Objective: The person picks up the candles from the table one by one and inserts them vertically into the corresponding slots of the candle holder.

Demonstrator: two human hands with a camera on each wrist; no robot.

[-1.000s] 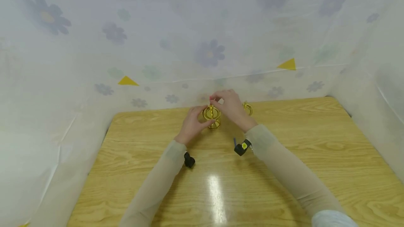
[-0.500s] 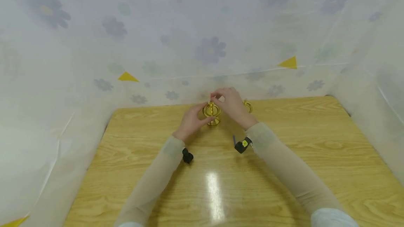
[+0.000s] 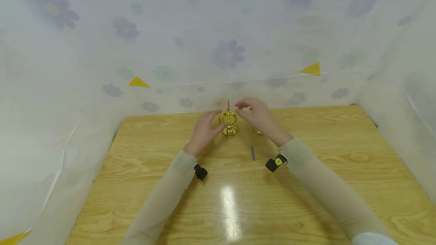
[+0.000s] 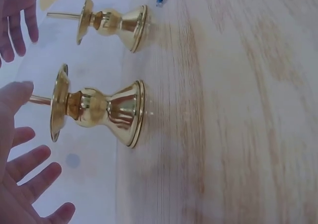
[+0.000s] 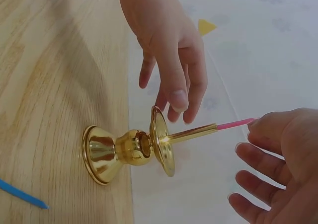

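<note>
Both the left hand (image 3: 203,131) and the right hand (image 3: 260,118) hover with fingers apart beside the gold candlestick (image 3: 229,123), whose pink candle (image 3: 228,105) stands upright on the tabletop (image 3: 306,184) without support.

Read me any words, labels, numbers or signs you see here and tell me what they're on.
There is no readable text in any view.
The gold candlestick and the second candlestick bear no markings.
The yellow spot on the right wrist camera is too small to read.
The backdrop sheet shows only flowers and yellow triangles.
</note>
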